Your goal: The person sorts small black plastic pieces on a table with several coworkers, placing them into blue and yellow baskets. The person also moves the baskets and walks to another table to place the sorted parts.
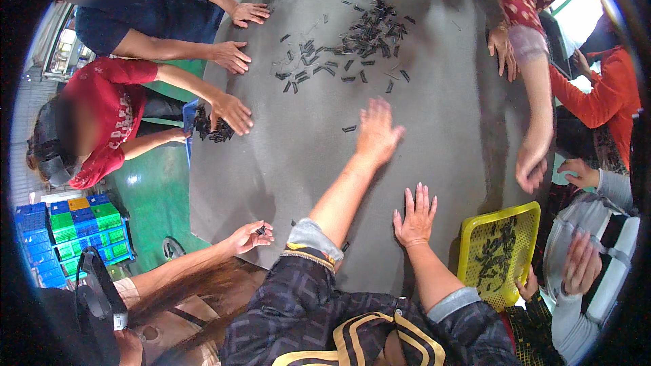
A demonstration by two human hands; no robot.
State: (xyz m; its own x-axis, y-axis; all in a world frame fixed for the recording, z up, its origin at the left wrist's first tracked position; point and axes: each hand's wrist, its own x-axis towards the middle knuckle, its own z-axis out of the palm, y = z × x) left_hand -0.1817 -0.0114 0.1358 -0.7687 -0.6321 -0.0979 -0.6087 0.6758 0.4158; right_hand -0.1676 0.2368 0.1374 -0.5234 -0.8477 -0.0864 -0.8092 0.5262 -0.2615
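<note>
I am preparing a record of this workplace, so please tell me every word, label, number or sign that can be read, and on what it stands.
Red shirt, at left: pale printed letters on its front; I do not copy out printed words.
Small black pieces on the table: too small to tell any marking.
Yellow basket: no lettering that I can read.
Stacked crates: too small to read any label.
</note>
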